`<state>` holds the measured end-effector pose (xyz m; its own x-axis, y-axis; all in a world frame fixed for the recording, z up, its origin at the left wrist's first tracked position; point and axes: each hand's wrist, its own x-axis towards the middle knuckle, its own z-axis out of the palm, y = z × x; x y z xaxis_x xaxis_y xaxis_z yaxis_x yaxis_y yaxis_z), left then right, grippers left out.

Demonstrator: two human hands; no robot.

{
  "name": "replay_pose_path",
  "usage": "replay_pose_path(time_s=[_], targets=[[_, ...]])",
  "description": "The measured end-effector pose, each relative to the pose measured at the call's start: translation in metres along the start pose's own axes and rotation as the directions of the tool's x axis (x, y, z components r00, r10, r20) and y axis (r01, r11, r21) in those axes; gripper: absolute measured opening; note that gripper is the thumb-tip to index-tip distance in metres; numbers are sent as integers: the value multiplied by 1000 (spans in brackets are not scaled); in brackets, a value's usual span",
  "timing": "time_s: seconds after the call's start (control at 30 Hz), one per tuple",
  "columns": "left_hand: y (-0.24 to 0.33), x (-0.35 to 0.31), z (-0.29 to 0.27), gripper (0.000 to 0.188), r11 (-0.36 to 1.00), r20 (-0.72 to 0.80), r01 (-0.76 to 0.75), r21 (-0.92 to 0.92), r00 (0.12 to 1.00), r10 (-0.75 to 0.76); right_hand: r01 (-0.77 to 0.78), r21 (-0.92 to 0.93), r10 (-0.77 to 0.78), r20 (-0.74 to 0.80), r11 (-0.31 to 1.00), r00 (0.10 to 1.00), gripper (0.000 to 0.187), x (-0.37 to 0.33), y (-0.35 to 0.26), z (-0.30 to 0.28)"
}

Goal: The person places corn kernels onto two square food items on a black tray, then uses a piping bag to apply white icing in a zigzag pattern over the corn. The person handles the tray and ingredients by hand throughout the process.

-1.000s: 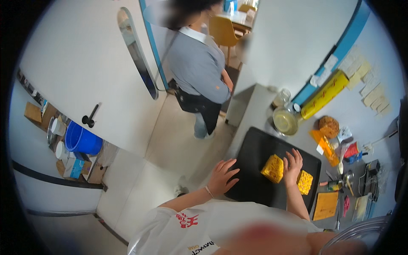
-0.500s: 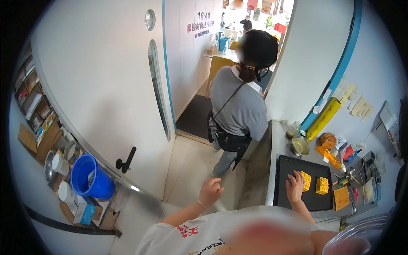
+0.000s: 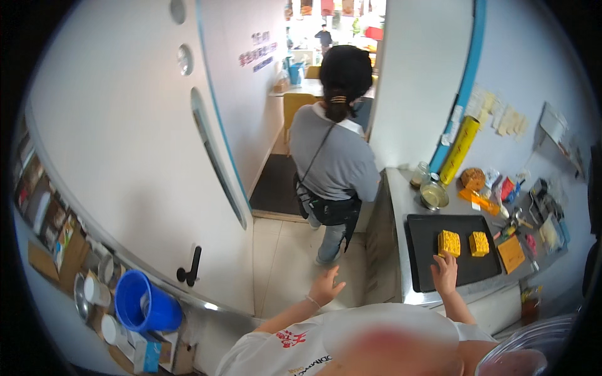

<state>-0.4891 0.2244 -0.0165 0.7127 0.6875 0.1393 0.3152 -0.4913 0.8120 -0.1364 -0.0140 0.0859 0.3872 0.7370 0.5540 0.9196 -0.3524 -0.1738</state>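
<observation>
My right hand [image 3: 445, 274] is over the near edge of a black baking tray [image 3: 426, 250] on the steel counter. Its fingers are spread, and the fingertips are close to the near side of a yellow, textured cube-shaped block [image 3: 449, 243]; whether they touch cannot be made out. A second such block [image 3: 479, 244] sits on the tray to the right. My left hand [image 3: 326, 286] hangs in the air over the floor, left of the counter, fingers loosely apart with nothing in them.
Ahead, a person in a grey top [image 3: 332, 144] stands in the doorway, back turned. A white door [image 3: 132, 125] is at left, beside a blue bucket [image 3: 145, 304]. Behind the tray are a metal bowl [image 3: 434, 196], a glass jar [image 3: 419, 175] and an orange square [image 3: 511, 253].
The whole view has shifted. My right hand has moved from the left side of the nearer yellow block to its near side. My left hand's fingers have loosened from a curl.
</observation>
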Motion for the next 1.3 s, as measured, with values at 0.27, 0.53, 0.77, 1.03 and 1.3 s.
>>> replay_pose_path(time_s=[0.27, 0.53, 0.77, 1.03, 1.3], targets=[[39, 36, 99, 80, 996, 270, 89, 19, 958, -91, -137, 114, 134, 36, 984, 990, 45, -38, 94, -22], [114, 113, 277, 87, 969, 235, 224, -108, 953, -194, -141, 157, 154, -69, 977, 986, 44, -57, 257, -57], [206, 176, 343, 87, 957, -64, 286, 48, 957, -283, -166, 62, 168, -32, 984, 985, 37, -57, 357, -83], [147, 172, 339, 79, 859, -211, 275, 431, 957, -200, -355, 236, 346, 77, 905, 935, 36, -90, 363, -69], [146, 162, 339, 87, 876, 9, 374, 306, 919, -395, -435, 392, 407, 156, 811, 900, 34, -95, 351, -52]])
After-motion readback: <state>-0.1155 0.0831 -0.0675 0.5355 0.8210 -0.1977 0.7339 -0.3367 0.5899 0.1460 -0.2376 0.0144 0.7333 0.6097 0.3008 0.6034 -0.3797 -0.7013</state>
